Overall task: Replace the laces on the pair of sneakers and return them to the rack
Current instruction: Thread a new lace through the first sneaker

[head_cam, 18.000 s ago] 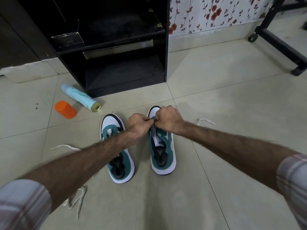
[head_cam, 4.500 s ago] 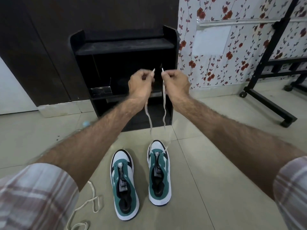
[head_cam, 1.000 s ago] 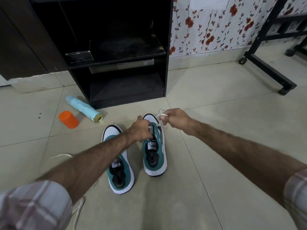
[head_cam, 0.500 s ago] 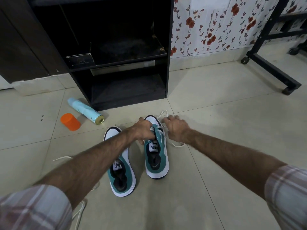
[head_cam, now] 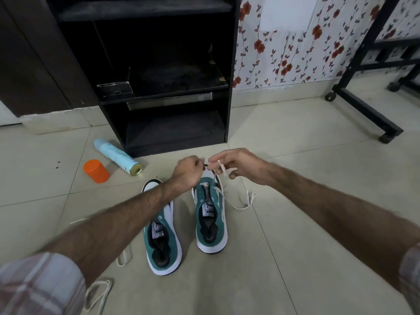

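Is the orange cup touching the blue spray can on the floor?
Apart. The head view shows the orange cup standing left of the blue spray can, which lies on its side, with a strip of bare floor tile between them.

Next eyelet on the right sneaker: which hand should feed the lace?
Probably the right hand: it pinches the white lace above the right sneaker. The left hand shows no lace clearly.
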